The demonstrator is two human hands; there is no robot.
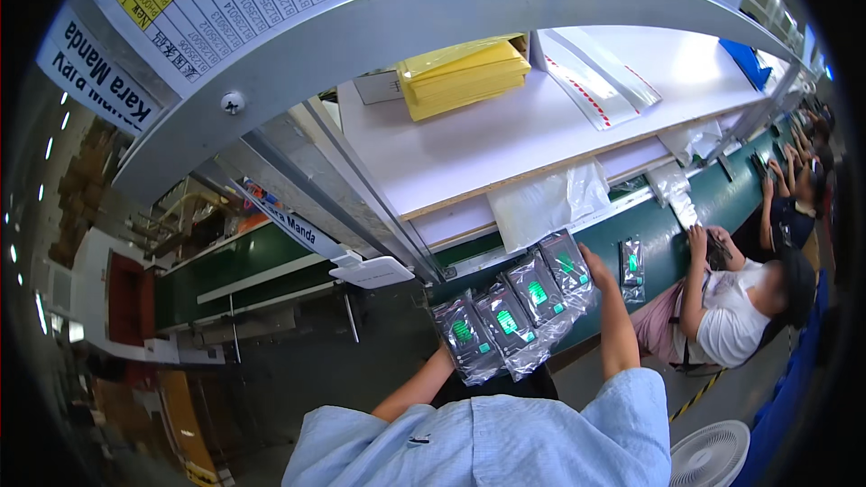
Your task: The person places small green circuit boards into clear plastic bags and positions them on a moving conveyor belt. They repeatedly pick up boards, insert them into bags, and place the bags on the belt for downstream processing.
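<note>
Evidently, the work in hand centres on a row of four bagged packs (536,293), held between the two hands at the near edge of the green counter (722,203); the step looks like a two-handed hold of the whole row as one; the next move seems to call for steady, even pressure from both ends, since the slick wrapping could let a middle pack slip; each pack is flat, dark and roughly rectangular, with bright green print facing up; the clear film (541,358) is loose and crinkled, bunching along the side nearest the body; the packs lie side by side, the row slanting up toward the right; the right hand (594,268) grips the outer end, its fingers closed against the last pack; the left hand (444,354) is at the opposite end, mostly hidden behind the packs, so I cannot tell how its fingers stand; just beyond the right hand, another bagged pack (631,261) lies on the counter; farther out, a whitish plastic bag (541,207) hangs below a white shelf (469,153) bearing yellow envelopes (465,81); to the right sits a co-worker (735,325) in a white top
</note>
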